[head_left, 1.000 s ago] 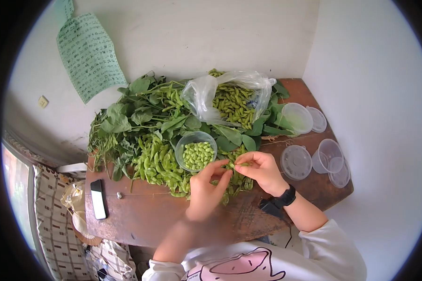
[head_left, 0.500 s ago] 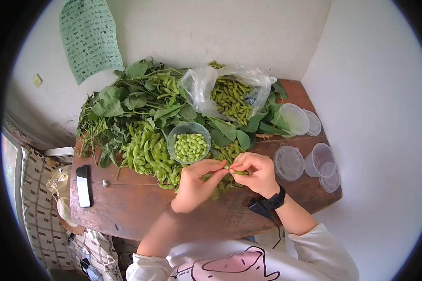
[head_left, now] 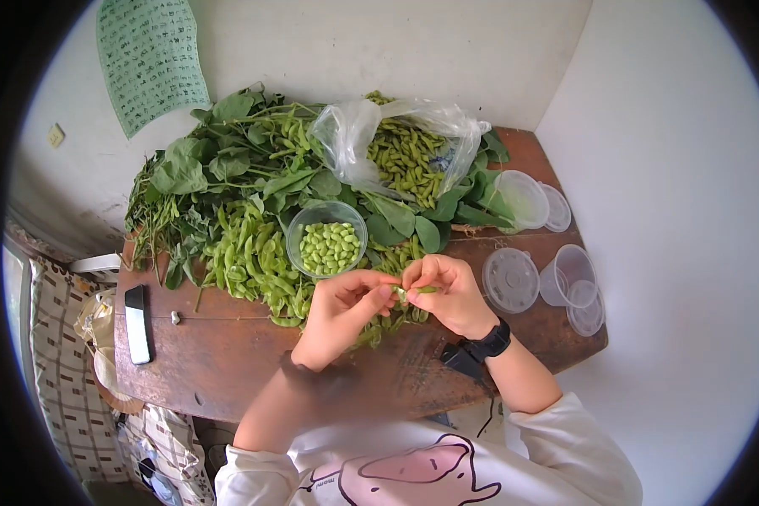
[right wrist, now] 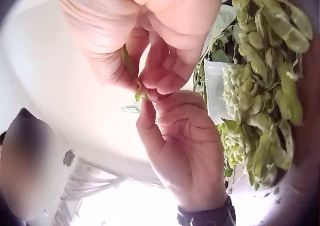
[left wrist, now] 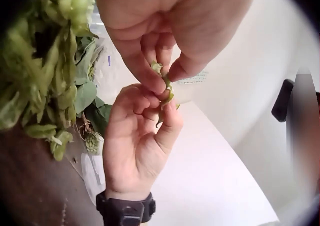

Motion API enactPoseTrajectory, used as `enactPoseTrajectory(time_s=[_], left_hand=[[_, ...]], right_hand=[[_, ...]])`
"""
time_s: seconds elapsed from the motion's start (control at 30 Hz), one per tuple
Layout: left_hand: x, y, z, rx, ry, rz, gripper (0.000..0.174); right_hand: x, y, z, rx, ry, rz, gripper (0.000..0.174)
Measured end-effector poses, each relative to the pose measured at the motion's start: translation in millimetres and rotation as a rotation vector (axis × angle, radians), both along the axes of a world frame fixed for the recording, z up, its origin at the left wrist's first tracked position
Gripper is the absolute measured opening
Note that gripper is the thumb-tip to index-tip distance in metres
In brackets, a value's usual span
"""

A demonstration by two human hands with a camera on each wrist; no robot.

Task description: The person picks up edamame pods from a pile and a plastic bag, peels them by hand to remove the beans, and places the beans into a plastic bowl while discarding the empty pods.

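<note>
In front of the bowl, both hands meet at one green soybean pod (head_left: 426,289). My left hand (head_left: 339,314) pinches its left end between thumb and fingertips. Thumb and fingers of my right hand (head_left: 449,297) grip the other end, with part of the pod lying along the fingers. The left wrist view has the pod (left wrist: 168,95) looking split, a pale green bit (left wrist: 156,67) beside the left fingertips. Just beyond the left hand stands a clear round bowl (head_left: 320,211) partly filled with shelled green soybeans (head_left: 329,247). Loose pods (head_left: 249,257) are heaped left of it.
Leafy soybean stalks (head_left: 228,160) cover the table's back. A clear plastic bag (head_left: 346,139) of pods (head_left: 405,160) sits among them. To the right are a clear cup (head_left: 557,278) and lids (head_left: 511,280). A phone (head_left: 137,325) lies at the left on the wooden table (head_left: 219,363).
Both hands stay together on the pod while fingers shift slightly. In the right hand, the pod now points outward to the right. The head view has shifted, moving the scene up and left.
</note>
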State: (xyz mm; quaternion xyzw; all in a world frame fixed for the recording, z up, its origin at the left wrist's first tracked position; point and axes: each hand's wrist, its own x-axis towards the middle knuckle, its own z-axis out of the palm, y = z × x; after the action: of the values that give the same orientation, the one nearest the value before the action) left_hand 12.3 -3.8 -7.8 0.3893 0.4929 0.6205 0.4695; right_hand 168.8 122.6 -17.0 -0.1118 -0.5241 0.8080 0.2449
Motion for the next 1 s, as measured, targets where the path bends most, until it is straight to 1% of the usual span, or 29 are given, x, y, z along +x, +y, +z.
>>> enactPoseTrajectory(time_s=[0.03,0.07,0.1,0.13,0.17,0.2,0.23,0.3,0.33,0.37,0.4,0.43,0.47,0.5,0.53,0.6,0.63,0.67,0.7,0.77,0.8,0.87,1.0], left_hand=[[-0.2,0.2,-0.7,0.007,-0.035,-0.016,0.020],[0.0,0.4,-2.0,0.004,-0.036,-0.017,0.020],[0.7,1.3,-4.2,0.014,-0.114,-0.035,0.020],[1.5,2.4,-6.5,0.024,-0.193,-0.054,0.019],[1.5,3.2,-9.0,0.025,-0.196,-0.055,0.019],[0.5,3.6,-11.2,0.042,-0.361,-0.066,0.019],[-0.9,3.3,-12.3,0.059,-0.527,-0.077,0.019],[-5.8,1.9,-12.7,0.082,-0.546,-0.057,0.019],[-7.1,1.7,-11.2,0.104,-0.561,-0.038,0.020],[-4.6,-0.4,-6.4,0.081,-0.468,0.008,0.018],[-1.8,0.5,-0.8,0.083,-0.469,0.009,0.018],[1.2,2.5,4.2,0.076,-0.331,0.054,0.018],[3.2,4.0,6.0,0.067,-0.195,0.096,0.017],[4.5,4.5,4.9,0.064,-0.198,0.094,0.017],[5.4,5.1,3.2,0.051,-0.151,0.113,0.018],[5.3,5.2,-3.1,0.038,-0.104,0.132,0.020],[4.6,4.5,-9.1,0.031,-0.024,0.133,0.022],[4.3,3.8,-12.3,0.024,0.056,0.133,0.025],[4.8,3.1,-12.1,0.025,0.057,0.131,0.025],[5.8,2.9,-9.4,0.029,0.344,0.202,0.025],[6.9,3.6,-8.4,0.033,0.346,0.200,0.025],[8.5,4.4,-6.7,0.061,0.361,0.313,0.022],[6.5,3.5,-5.9,0.040,0.425,0.260,0.017]], right_hand=[[-0.4,1.6,-4.4,-0.002,0.000,-0.001,0.016],[-0.8,3.6,-9.8,-0.084,0.064,0.066,0.015],[-0.3,4.8,-13.1,-0.164,0.127,0.132,0.013],[0.2,4.5,-14.0,-0.164,0.124,0.130,0.013],[-0.2,3.9,-14.6,-0.232,0.132,0.154,0.014],[-0.6,3.6,-15.0,-0.300,0.141,0.178,0.014],[-1.7,5.9,-18.1,-0.299,0.139,0.178,0.014],[-5.4,11.6,-23.3,-0.349,0.344,0.257,0.012],[-4.7,10.4,-20.6,-0.349,0.343,0.258,0.012],[-3.4,8.2,-15.4,-0.227,0.214,0.125,0.014],[-3.0,6.5,-10.5,-0.105,0.085,-0.008,0.017],[-3.9,7.8,-8.4,-0.105,0.084,-0.007,0.017],[-5.1,10.3,-6.6,0.305,0.018,-0.083,0.020],[-4.8,10.5,-5.5,0.713,-0.052,-0.158,0.022],[-4.9,7.6,-2.7,0.710,-0.055,-0.158,0.022],[-7.2,1.3,3.3,0.827,-0.042,-0.335,0.015],[-6.3,2.9,1.7,0.827,-0.043,-0.336,0.015],[-5.0,6.2,-0.9,0.927,-0.043,-0.330,0.014],[-4.2,8.0,-2.3,1.027,-0.044,-0.323,0.013],[-5.1,4.8,-1.0,1.002,-0.047,-0.343,0.012],[-5.8,3.5,-0.3,0.979,-0.050,-0.362,0.011],[-7.4,2.2,-0.8,1.017,-0.034,-0.375,0.011],[-9.3,-0.4,-3.5,1.105,-0.023,-0.384,0.012]])
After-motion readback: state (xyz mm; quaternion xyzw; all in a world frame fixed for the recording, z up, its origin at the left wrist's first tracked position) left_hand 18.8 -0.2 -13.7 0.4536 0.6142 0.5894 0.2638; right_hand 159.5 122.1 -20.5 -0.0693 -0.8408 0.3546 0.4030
